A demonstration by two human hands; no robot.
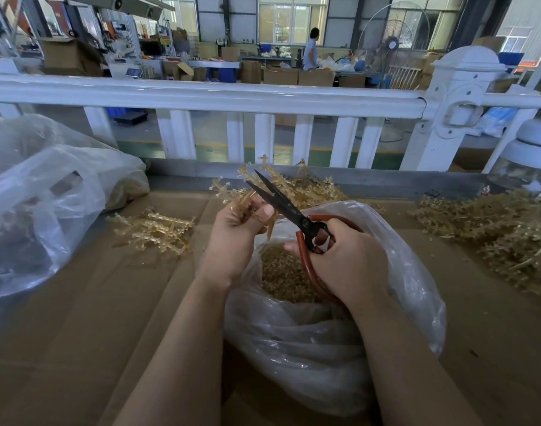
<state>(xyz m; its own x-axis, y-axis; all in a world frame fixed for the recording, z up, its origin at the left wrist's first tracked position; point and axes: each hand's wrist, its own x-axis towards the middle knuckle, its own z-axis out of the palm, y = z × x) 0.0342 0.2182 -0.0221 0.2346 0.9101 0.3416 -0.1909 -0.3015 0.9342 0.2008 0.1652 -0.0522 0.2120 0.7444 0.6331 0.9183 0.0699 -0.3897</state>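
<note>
- Left hand [237, 232] grips plastic sprue [247, 192], centre, above open bag [401, 272]; looks light, springy, brittle – hold near stem.
- Right hand [352, 259] holds scissors [281, 201], blades parted.

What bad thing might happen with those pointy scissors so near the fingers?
1. The open blades of the scissors lie right beside the thumb of the left hand, which holds the plastic sprigs; a careless snip might nick it.
2. The right hand cuts above the open bag; snipped bits may bounce past its rim onto the cardboard.
</note>
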